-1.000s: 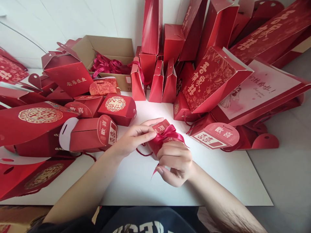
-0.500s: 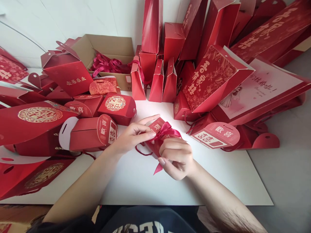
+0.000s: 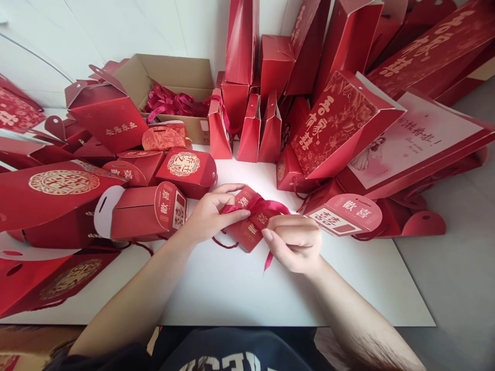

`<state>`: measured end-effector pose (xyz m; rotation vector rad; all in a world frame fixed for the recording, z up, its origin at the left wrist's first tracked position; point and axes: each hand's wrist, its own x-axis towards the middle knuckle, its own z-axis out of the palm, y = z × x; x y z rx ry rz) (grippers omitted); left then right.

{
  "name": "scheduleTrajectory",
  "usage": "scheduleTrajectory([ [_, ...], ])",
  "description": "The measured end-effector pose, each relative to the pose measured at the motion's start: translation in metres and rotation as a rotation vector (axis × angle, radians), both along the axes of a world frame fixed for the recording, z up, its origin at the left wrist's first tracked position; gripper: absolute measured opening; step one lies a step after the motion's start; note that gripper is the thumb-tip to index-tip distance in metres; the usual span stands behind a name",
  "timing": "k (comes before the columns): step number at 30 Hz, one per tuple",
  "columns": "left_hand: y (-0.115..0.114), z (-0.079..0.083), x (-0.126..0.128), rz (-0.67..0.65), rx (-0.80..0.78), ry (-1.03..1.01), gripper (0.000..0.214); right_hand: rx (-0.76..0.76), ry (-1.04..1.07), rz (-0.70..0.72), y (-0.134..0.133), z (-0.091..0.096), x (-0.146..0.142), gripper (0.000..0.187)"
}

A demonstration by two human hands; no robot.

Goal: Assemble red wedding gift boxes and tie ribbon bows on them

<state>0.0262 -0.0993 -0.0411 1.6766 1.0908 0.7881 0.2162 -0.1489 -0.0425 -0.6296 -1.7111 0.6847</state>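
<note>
A small red gift box [image 3: 246, 232] with gold characters lies on the white table [image 3: 216, 288] in front of me. A dark pink ribbon [image 3: 260, 205] is tied round it in a bow. My left hand [image 3: 211, 214] pinches the left loop of the ribbon against the box. My right hand [image 3: 296, 242] is closed on the right part of the ribbon, and a loose ribbon tail hangs below its fingers. A thin red cord handle trails from the box onto the table.
Many red gift boxes and paper bags crowd the table's left, back and right. An open cardboard carton [image 3: 174, 82] at the back holds more pink ribbons [image 3: 172, 103]. A box with a round label [image 3: 342, 214] lies right beside my right hand. A grey floor lies at right.
Both hands pulled apart sideways, drawing the bow loops out flatter. My right hand moved right and up; the box turned slightly and shows its lower label.
</note>
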Motion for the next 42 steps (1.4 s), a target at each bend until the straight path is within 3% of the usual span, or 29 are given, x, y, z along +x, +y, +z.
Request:
scheduleTrajectory([
  [5,-0.002,0.000,0.003,0.015,0.064,0.031,0.024,-0.114,-0.034,-0.011,0.002,0.005,0.009,0.051],
  [8,-0.004,0.001,0.004,0.028,0.090,0.054,0.022,-0.211,-0.188,0.102,0.004,0.008,0.015,0.055],
  [11,-0.005,0.002,0.005,0.034,0.091,0.056,0.019,-0.446,-0.375,0.350,0.006,0.016,0.026,0.048],
  [14,-0.004,0.003,0.004,0.020,0.058,0.039,0.020,-0.683,-0.548,0.704,0.008,0.023,0.043,0.030],
  [16,-0.004,0.003,0.002,0.009,0.025,0.016,0.021,-0.725,-0.555,0.933,0.009,0.026,0.052,0.019],
  [17,-0.003,0.003,0.001,0.001,0.004,-0.004,0.022,-0.716,-0.494,0.964,0.009,0.027,0.055,0.019],
  [19,-0.003,0.004,0.001,-0.022,-0.048,-0.054,0.024,-0.622,-0.258,0.698,0.008,0.026,0.056,0.019],
  [21,-0.003,0.006,0.001,-0.037,-0.095,-0.100,0.026,-0.457,-0.101,0.217,0.009,0.024,0.052,0.016],
  [23,-0.004,0.008,0.002,-0.031,-0.103,-0.106,0.026,-0.319,-0.163,-0.102,0.011,0.023,0.046,0.012],
  [24,-0.005,0.009,0.003,-0.023,-0.090,-0.093,0.024,-0.280,-0.243,-0.158,0.013,0.022,0.043,0.015],
  [28,-0.007,0.010,0.004,0.001,0.017,-0.013,0.015,-0.212,-0.457,-0.115,0.021,0.017,0.041,0.024],
  [32,-0.007,0.009,0.003,-0.004,0.052,0.037,0.018,-0.152,-0.403,-0.092,0.021,0.016,0.047,0.012],
  [36,-0.007,0.010,0.003,0.007,0.052,0.062,0.020,-0.084,-0.381,-0.014,0.017,0.020,0.054,0.014],
  [42,-0.005,0.008,0.003,0.018,0.037,0.066,0.015,-0.120,-0.519,0.154,0.015,0.025,0.058,0.027],
])
